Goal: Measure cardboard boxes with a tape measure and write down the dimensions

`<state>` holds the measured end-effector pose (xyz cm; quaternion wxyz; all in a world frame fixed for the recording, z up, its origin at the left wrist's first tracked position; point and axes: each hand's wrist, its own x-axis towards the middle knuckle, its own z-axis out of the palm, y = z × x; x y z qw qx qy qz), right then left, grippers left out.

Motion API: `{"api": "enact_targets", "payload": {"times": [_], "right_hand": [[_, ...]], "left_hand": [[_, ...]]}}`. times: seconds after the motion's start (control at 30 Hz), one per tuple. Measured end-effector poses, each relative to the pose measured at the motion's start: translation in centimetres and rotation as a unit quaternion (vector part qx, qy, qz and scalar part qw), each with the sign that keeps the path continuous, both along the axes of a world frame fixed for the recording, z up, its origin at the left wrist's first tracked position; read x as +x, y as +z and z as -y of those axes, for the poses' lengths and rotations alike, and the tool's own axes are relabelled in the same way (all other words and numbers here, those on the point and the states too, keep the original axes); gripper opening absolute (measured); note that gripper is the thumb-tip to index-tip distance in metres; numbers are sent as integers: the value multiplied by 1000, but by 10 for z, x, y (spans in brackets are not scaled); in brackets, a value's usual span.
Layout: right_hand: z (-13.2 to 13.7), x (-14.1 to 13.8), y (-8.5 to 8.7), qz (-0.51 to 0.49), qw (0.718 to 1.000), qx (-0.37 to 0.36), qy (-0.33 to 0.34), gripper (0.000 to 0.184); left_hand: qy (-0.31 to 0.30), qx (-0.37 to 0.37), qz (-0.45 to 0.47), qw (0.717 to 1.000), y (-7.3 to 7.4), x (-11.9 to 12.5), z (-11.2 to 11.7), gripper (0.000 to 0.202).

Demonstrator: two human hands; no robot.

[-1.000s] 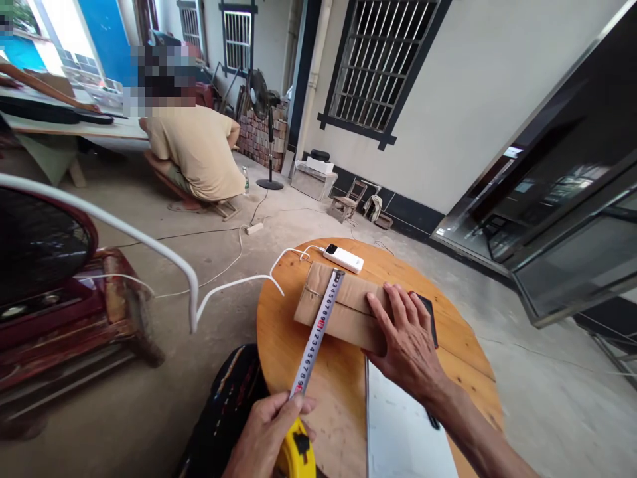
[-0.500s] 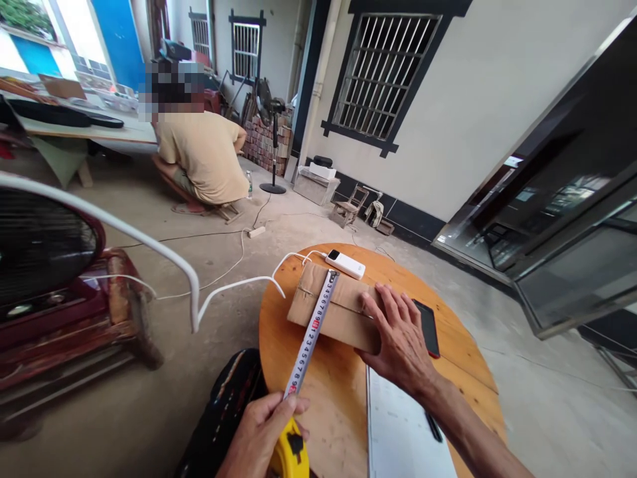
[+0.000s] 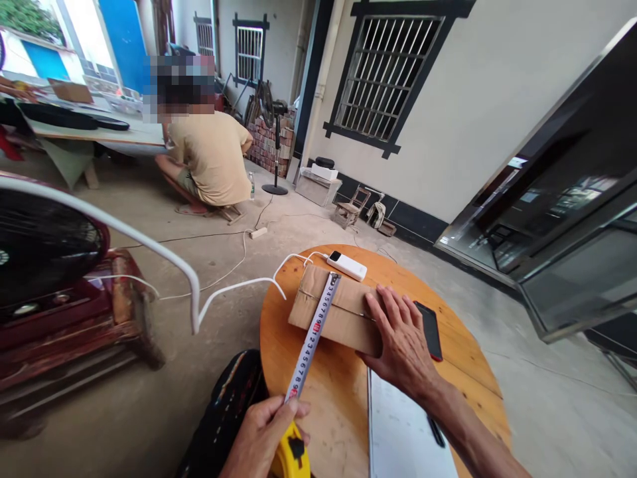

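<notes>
A brown cardboard parcel (image 3: 331, 312) tied with string lies on a round wooden table (image 3: 343, 378). My right hand (image 3: 401, 338) rests flat on the parcel's right end, fingers spread. My left hand (image 3: 263, 438) grips a yellow tape measure (image 3: 291, 458) at the table's near edge. Its white blade (image 3: 313, 338) runs up across the parcel to the far edge.
A white power bank (image 3: 347, 265) with a white cable lies behind the parcel. A black phone (image 3: 428, 328) sits to its right, a white sheet (image 3: 403, 431) with a pen nearer me. A person in a tan shirt (image 3: 212, 156) crouches at far left. A fan (image 3: 44, 245) stands left.
The view shifted slightly. My right hand stayed flat on the parcel and the tape blade stayed stretched across it.
</notes>
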<state>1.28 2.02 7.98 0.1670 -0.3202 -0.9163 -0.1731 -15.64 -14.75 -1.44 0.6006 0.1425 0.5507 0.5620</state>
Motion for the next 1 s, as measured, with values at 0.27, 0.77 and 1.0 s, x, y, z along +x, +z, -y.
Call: {"api": "enact_targets", "payload": {"times": [0.27,0.77,1.0], "right_hand": [[-3,0,2,-2,1000,-6,11,89],[-3,5,3,24,999,-2,21,93],[-4,6,2,16,1000,3,27,85]], "left_hand": [[-10,4,-44,999,3,-4,0,50],[-45,22,7,999,0,-6,2,40],[-55,41,18,997,-9,-7,4,40]]}}
